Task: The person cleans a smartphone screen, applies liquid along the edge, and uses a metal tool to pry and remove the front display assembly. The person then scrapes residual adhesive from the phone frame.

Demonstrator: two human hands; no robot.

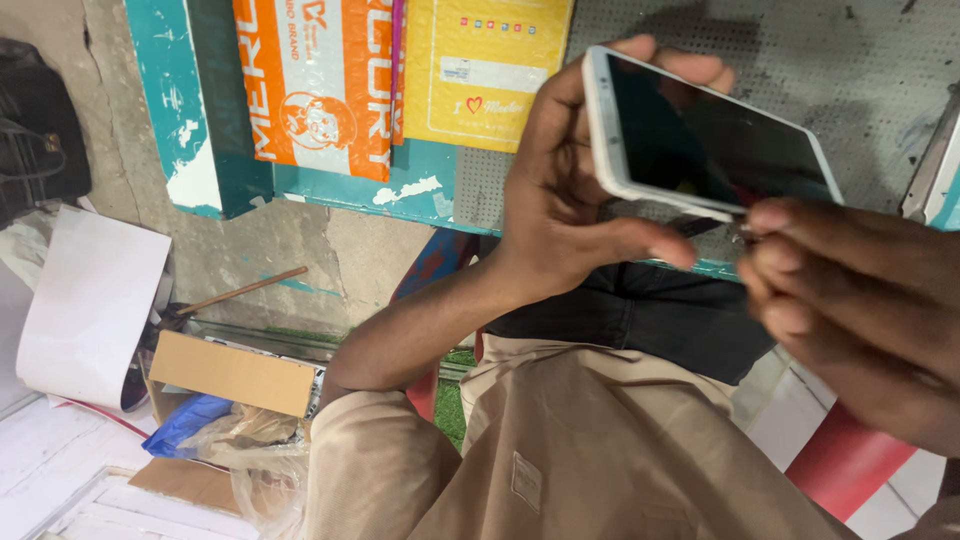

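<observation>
The white-framed smartphone with a dark glass screen (pixel 705 140) is held up in the air in front of the person's chest, over the black cloth (pixel 640 310) on the lap. All places here are told from the phone.

The left hand (pixel 570 200) grips the phone at its left end. Its fingers (pixel 690 65) curl over the far edge, and the thumb lies stretched out just below the near edge, so the phone sits clamped between them. This hand is closed on the phone and carries its whole weight.

The phone's long axis runs from upper left to lower right, with the screen turned toward the camera and the lower right end dropping away from the left hand.

The right hand (pixel 860 300) lies to the lower right of the phone, just beside its near edge. Its fingers are pinched together, and their tips meet the phone's lower edge near a small thin bit of metal (pixel 745 228). That bit is blurred and too small to tell what it is, or whether the fingers have hold of it.

So the phone's near edge lies up and to the left of the right fingertips, touching or nearly so, and the right hand is the one nearer that edge.

Behind the phone, a teal shelf front (pixel 200 150) carries an orange and white padded mailer (pixel 320 90) and a yellow padded mailer (pixel 480 70). Far to the lower left, a brown cardboard box (pixel 230 372) stands on the floor.
</observation>
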